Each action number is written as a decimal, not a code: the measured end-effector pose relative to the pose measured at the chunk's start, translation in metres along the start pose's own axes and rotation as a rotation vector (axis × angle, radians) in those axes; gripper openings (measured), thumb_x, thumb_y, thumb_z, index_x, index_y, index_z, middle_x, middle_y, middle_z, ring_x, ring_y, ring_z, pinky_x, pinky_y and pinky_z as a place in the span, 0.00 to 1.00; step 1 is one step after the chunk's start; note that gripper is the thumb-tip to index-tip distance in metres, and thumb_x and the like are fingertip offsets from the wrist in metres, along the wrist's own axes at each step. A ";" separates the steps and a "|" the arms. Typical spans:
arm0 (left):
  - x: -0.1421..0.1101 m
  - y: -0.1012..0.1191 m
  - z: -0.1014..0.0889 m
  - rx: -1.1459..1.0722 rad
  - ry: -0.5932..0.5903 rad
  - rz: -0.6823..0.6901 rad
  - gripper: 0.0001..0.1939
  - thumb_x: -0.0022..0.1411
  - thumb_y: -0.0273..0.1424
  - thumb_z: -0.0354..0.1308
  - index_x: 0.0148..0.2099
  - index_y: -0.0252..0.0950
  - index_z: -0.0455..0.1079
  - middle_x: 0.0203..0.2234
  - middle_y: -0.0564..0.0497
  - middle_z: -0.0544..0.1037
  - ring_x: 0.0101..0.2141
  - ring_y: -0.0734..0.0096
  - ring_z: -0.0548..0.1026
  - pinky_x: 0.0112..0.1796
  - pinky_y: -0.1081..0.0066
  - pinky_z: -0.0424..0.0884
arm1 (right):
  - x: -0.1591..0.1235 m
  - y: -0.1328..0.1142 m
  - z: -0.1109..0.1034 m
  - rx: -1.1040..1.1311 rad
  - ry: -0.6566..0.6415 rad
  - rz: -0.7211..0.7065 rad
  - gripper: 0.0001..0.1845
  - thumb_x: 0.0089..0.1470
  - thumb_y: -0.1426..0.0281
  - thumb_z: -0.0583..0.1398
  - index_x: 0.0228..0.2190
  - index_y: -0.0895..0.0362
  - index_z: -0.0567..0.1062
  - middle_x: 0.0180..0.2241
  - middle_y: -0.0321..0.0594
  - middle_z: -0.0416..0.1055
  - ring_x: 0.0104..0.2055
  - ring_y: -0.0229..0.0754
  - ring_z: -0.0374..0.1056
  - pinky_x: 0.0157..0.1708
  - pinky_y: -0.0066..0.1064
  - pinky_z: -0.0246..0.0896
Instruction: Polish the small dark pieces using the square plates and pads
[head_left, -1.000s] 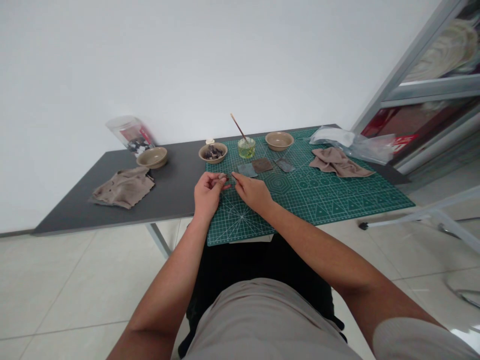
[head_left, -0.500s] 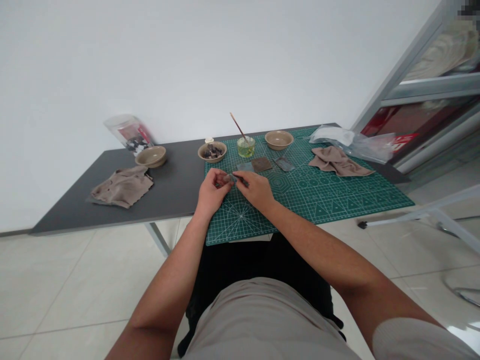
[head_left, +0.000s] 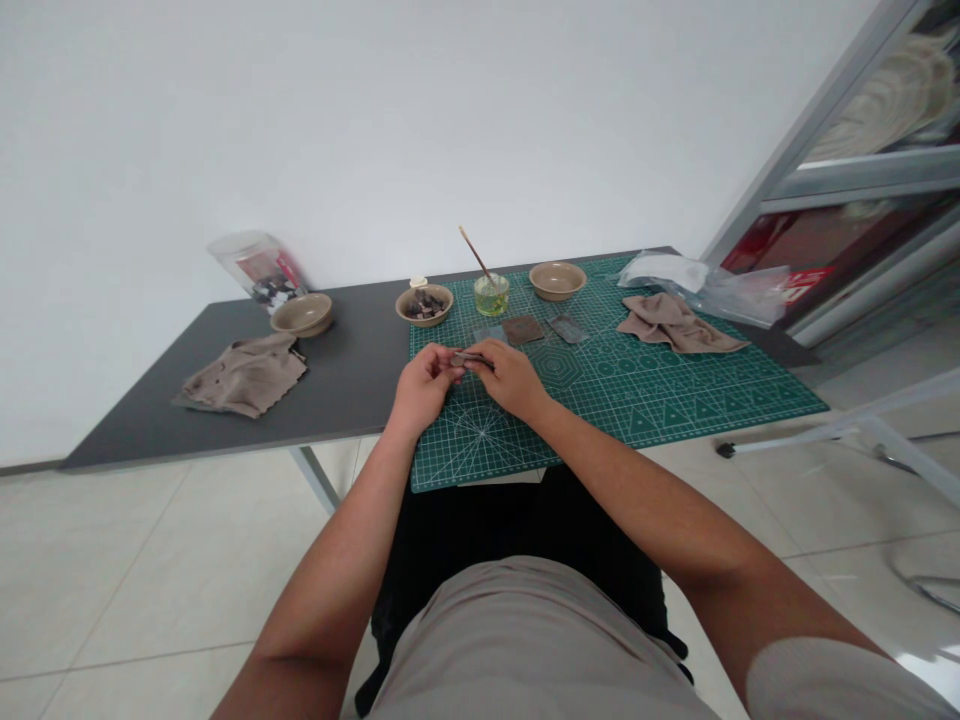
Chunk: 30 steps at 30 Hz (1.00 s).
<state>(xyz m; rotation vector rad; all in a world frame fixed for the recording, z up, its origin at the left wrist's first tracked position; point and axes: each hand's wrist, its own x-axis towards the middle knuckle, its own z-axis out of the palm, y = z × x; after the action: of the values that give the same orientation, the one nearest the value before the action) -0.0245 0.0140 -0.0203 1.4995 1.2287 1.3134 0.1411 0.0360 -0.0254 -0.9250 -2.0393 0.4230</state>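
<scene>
Above the green cutting mat (head_left: 637,390), my two hands meet with their fingertips close together. My left hand (head_left: 421,388) pinches a small brownish piece (head_left: 457,361), mostly covered by the fingers. Pressed against it is a thin grey-brown flat piece (head_left: 472,357), which my right hand (head_left: 514,380) grips between thumb and fingers. Just beyond my hands lie a brown square pad (head_left: 523,330), a dark grey flat sheet (head_left: 568,328) and a pale bluish sheet (head_left: 489,335), partly hidden by the hands.
A bowl of dark chunks (head_left: 424,305), a glass of yellowish liquid (head_left: 492,295) with a brush (head_left: 475,250), and a tan bowl (head_left: 557,281) stand at the back. Cloths (head_left: 244,375) flank both sides. Another bowl (head_left: 301,315) and a clear jar (head_left: 259,268) are left, plastic bags (head_left: 705,280) right.
The thin flat piece in my right hand has turned and now shows more plainly across the left fingertips. Both hands stay in nearly the same place; the things on the table have not moved.
</scene>
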 end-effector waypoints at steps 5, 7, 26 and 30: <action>-0.001 0.002 0.001 -0.024 0.019 -0.031 0.08 0.50 0.27 0.61 0.35 0.38 0.69 0.23 0.57 0.74 0.25 0.73 0.72 0.31 0.70 0.70 | 0.001 0.000 -0.003 0.049 -0.018 0.046 0.07 0.61 0.72 0.60 0.40 0.57 0.78 0.39 0.41 0.78 0.42 0.42 0.72 0.44 0.33 0.64; -0.002 0.003 0.000 -0.009 0.027 -0.040 0.07 0.50 0.27 0.61 0.34 0.38 0.69 0.22 0.57 0.73 0.25 0.73 0.72 0.31 0.70 0.69 | 0.001 -0.001 -0.005 0.059 -0.018 0.054 0.06 0.60 0.71 0.61 0.39 0.57 0.78 0.38 0.41 0.78 0.41 0.42 0.72 0.44 0.33 0.64; -0.005 0.004 0.000 0.060 0.041 -0.035 0.08 0.51 0.26 0.59 0.37 0.36 0.72 0.22 0.57 0.74 0.25 0.73 0.71 0.31 0.71 0.67 | -0.001 0.002 -0.002 0.062 0.018 0.008 0.04 0.60 0.74 0.60 0.34 0.56 0.77 0.36 0.40 0.77 0.41 0.42 0.72 0.43 0.33 0.63; -0.005 0.005 0.001 0.035 0.030 -0.040 0.07 0.50 0.26 0.59 0.35 0.36 0.71 0.21 0.57 0.74 0.24 0.73 0.71 0.30 0.72 0.67 | -0.001 0.003 -0.002 0.079 0.017 0.011 0.03 0.60 0.74 0.61 0.35 0.55 0.77 0.36 0.39 0.77 0.39 0.42 0.72 0.42 0.33 0.63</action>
<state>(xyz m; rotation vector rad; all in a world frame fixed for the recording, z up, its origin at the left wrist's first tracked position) -0.0231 0.0084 -0.0165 1.4770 1.3001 1.2990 0.1446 0.0375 -0.0265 -0.8896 -1.9885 0.4965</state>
